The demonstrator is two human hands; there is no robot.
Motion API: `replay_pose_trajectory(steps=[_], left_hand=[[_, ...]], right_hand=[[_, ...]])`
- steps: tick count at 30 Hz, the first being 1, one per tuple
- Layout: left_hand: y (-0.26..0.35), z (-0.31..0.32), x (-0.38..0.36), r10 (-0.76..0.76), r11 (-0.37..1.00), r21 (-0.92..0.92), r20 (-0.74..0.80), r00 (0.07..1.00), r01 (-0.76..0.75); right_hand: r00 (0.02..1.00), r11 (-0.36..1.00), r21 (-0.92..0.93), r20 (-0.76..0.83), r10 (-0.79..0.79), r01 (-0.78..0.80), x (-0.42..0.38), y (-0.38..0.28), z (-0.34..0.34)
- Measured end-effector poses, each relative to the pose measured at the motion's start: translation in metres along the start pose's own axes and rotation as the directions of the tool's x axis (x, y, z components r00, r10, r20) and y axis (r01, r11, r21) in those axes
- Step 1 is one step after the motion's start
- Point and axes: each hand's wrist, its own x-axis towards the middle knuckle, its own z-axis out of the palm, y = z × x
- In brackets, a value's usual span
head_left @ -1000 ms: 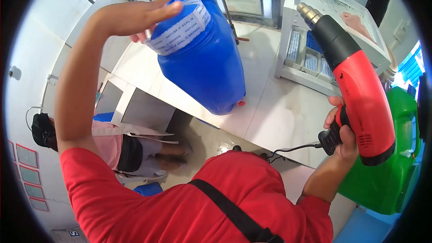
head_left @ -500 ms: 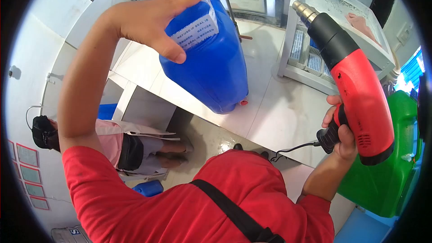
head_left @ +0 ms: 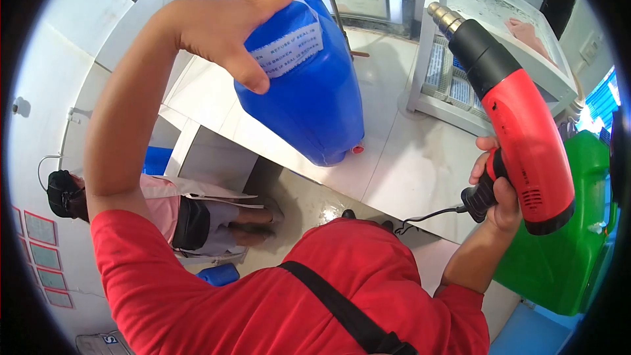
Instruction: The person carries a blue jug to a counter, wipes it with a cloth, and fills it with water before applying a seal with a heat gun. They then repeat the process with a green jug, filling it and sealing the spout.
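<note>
My left hand is at the top of a blue plastic jerry can, fingers stretched and thumb spread. Its thumb lies beside a white seal band printed in blue with "REFUSE IF SEAL IS BROKEN". The palm hides part of that band and whatever is under it. Wrapped around the black grip of a red and black heat gun is my right hand. The gun's metal nozzle tilts up and to the left, apart from the can. A black cord runs from its handle.
The can stands on a white tiled counter. A white-framed glass case holding small baskets is at the back right. Beside my right arm stands a green jerry can. Another person is on the left, near a small blue container.
The seal band's printing has shifted to the right beside my left hand, showing different words. The blue can has moved very slightly. The heat gun stays almost where it was.
</note>
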Motion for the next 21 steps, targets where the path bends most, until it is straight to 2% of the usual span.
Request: replay_pose_trajectory(steps=[4,6,7,9,10,12,13,14,15,19,21], left_hand=[[0.009,0.000,0.004,-0.058,0.998,0.028,0.040,0.998,0.057],[0.021,-0.002,0.007,-0.245,0.966,0.091,0.043,0.968,0.241],[0.022,-0.001,0.007,-0.247,0.966,0.088,0.043,0.968,0.243],[0.022,0.001,0.008,-0.361,0.933,-0.024,-0.036,0.932,0.360],[0.022,0.002,0.006,-0.362,0.932,-0.025,-0.037,0.932,0.361],[0.019,0.003,-0.004,-0.400,0.897,0.121,-0.185,0.898,0.424],[0.011,0.001,-0.009,-0.398,0.898,0.123,-0.185,0.899,0.423],[0.001,-0.001,-0.015,-0.137,0.974,0.156,-0.190,0.972,0.167],[-0.007,-0.002,-0.017,0.134,0.977,0.188,-0.186,0.973,-0.099],[-0.007,-0.001,0.003,0.202,0.977,0.089,-0.088,0.976,-0.194],[0.006,-0.012,0.006,-0.074,0.997,0.039,0.006,0.997,0.073]], right_hand=[[1.000,1.000,0.002,-0.006,0.024,-0.024,-0.001,-0.002,0.000],[1.000,1.000,0.002,-0.007,0.029,-0.029,-0.001,-0.003,0.002],[0.999,0.999,0.016,-0.011,0.040,-0.040,-0.001,-0.004,0.003],[0.999,0.998,0.030,-0.014,0.048,-0.048,0.000,-0.005,0.005],[0.999,0.999,0.038,-0.003,0.035,-0.034,-0.001,-0.004,0.005],[1.000,0.999,0.046,0.006,0.019,-0.019,-0.001,-0.005,0.007],[1.000,0.998,0.067,-0.001,0.010,-0.009,-0.001,-0.007,0.010],[1.000,0.996,0.087,-0.008,0.001,-0.001,-0.002,-0.009,0.011],[1.000,0.996,0.087,-0.010,0.003,-0.002,-0.003,-0.009,0.011],[0.999,0.995,0.095,0.034,0.010,-0.013,-0.002,-0.011,0.013],[0.999,0.995,0.098,0.039,0.021,-0.025,-0.001,-0.012,0.017]])
